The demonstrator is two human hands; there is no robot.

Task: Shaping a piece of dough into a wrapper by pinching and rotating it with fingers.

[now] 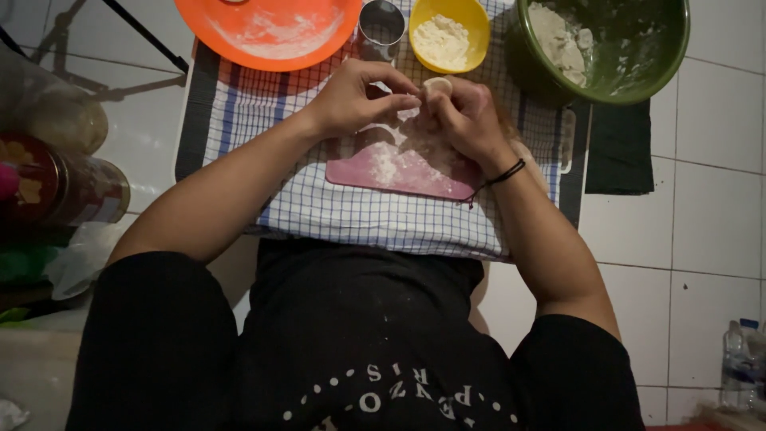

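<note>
**Dough being pinched over the board**

Over the pink board [403,169], both hands meet on 1 small round of dough [436,85]. The left hand [351,97] curls its fingers onto the dough's edge. The right hand [464,118] cups it from the other side, fingers bent tight around it. The piece looks only partly shaped, but it is mostly hidden, so I cannot be sure.

Flour is already spread on the board. The board lies on a checked cloth [359,211].

Past the hands sit 4 containers. The orange plate [267,30] has just a dusting of flour. The metal cup [381,28] looks empty. The yellow bowl [449,33] holds white flour. The green bowl [605,46] has a lump of dough left on 1 side, so more is waiting.
</note>
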